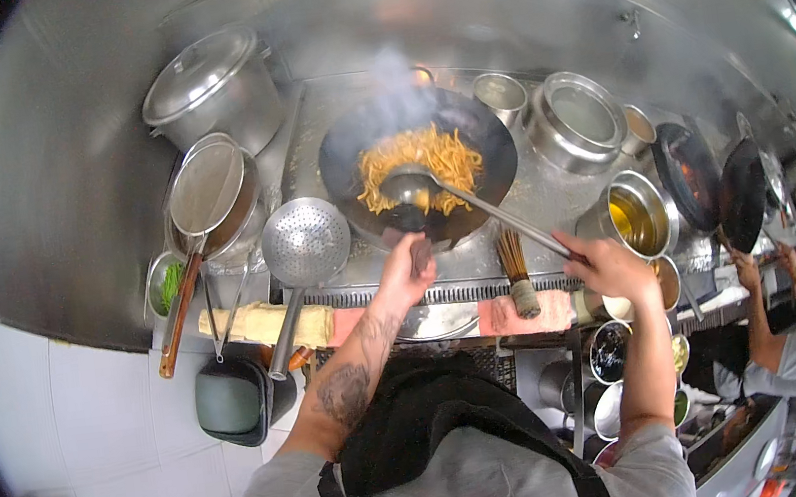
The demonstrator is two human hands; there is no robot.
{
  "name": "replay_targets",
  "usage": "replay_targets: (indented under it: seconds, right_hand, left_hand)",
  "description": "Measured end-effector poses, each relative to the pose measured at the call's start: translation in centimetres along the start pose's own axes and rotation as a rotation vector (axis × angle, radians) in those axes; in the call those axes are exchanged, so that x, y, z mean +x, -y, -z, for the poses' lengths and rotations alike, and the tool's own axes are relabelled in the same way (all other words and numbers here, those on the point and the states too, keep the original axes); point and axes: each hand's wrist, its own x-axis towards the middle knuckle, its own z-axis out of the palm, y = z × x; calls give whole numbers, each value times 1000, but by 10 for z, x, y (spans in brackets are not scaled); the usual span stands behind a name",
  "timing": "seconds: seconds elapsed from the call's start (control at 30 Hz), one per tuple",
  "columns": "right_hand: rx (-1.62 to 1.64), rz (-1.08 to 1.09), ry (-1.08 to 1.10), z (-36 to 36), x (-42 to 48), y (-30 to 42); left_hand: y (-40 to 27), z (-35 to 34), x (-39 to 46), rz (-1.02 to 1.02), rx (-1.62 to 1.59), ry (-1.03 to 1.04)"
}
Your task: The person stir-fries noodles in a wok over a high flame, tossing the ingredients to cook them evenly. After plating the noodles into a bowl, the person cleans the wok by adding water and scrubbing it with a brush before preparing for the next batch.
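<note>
A black wok (494, 155) stands on the steel range, with steam above it. My left hand (408, 269) grips the wok handle (421, 257) at its near side, seemingly with a brown cloth or grip around it. In the wok lies a heap of browned noodles (454, 156). My right hand (613, 267) is closed around the handle of a long steel ladle (407, 186), whose bowl rests over the near part of the noodles. Just left of the wok is a perforated steel skimmer (306, 241). A bamboo wok brush (518, 275) lies between my hands at the front edge.
Left are a lidded stockpot (214, 85), strainers (206, 186) over a pot, and a bowl of chopped greens (170, 284). To the right stand steel pots (580, 122) and a pot of yellow oil (636, 215). Folded towels (270, 326) line the front edge. A co-worker (791, 353) holds another wok (743, 195) at far right.
</note>
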Motion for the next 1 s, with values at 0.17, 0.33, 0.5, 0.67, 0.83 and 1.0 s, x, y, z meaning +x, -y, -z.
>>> replay_targets:
  seconds: [0.17, 0.33, 0.5, 0.67, 0.83, 1.0]
  right_hand:
    - [87, 48, -152, -19, 3, -8]
    - [110, 22, 13, 5, -27, -14]
    - [48, 44, -138, -24, 14, -19]
    - [94, 45, -117, -4, -16, -15]
    - [55, 105, -41, 2, -12, -40]
    - [42, 86, -183, -17, 19, -54]
  left_hand:
    - [53, 53, -75, 202, 159, -78]
    - [-10, -40, -51, 89, -38, -120]
    - [28, 18, -9, -32, -23, -127]
    - [37, 14, -79, 135, 73, -145]
    - [-21, -35, -11, 54, 18, -56]
    - [41, 22, -30, -7, 119, -45]
